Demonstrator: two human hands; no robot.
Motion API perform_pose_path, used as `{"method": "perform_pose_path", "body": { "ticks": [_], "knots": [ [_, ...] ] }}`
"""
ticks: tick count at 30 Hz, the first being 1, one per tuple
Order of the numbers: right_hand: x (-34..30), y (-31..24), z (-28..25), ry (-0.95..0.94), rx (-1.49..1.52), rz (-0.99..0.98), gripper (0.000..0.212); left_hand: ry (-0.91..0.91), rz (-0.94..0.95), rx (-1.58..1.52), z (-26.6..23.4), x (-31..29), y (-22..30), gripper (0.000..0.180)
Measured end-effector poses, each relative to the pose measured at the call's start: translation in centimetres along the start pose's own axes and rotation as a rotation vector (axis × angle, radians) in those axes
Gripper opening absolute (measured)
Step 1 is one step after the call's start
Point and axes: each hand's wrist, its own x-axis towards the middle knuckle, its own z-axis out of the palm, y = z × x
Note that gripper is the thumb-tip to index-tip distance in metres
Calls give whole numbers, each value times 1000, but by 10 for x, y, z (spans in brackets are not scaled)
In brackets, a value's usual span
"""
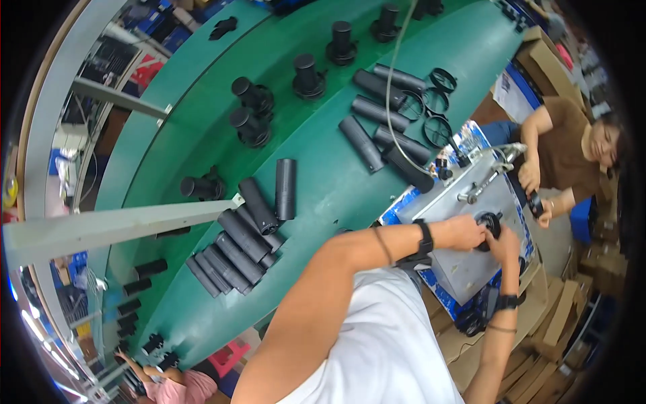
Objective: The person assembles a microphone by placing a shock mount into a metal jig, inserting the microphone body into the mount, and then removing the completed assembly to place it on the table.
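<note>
A black round plastic part [489, 222] is between my two hands, over the grey metal worktop [457, 269]. Reaching in from the left, my left hand [465, 232] has its fingers closed on the part's near side. My right hand [505, 245] comes up from below and grips the same part from the other side. Fingers cover much of it, so its exact kind cannot be made out. Just beyond my hands, a metal lever fixture [481, 185] is mounted on the worktop.
Black ribbed tubes [232, 256] lie in groups on the green table [323, 195], with black spoked rings [437, 130] farther off. Upright black cylinders on bases [309, 75] stand along the green conveyor. A co-worker [565, 148] sits across, holding a black part. A grey post [121, 229] crosses at left.
</note>
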Motion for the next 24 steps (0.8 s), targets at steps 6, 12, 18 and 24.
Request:
{"method": "perform_pose_path", "body": {
  "ticks": [6,12,18,24],
  "knots": [
    [-85,59,22,162,969,262,18,727,-932,76,-155,-189,-51,24],
    [-105,-21,-25,214,1202,183,14,-110,-1771,270,-123,-338,-101,92],
    [-77,-99,-63,93,1452,-176,36,435,-967,-1180,-176,-234,-69,63],
    [-31,-149,-78,-289,1892,-400,88,-132,-563,-2019,-164,-107,-12,57]
  ]
}}
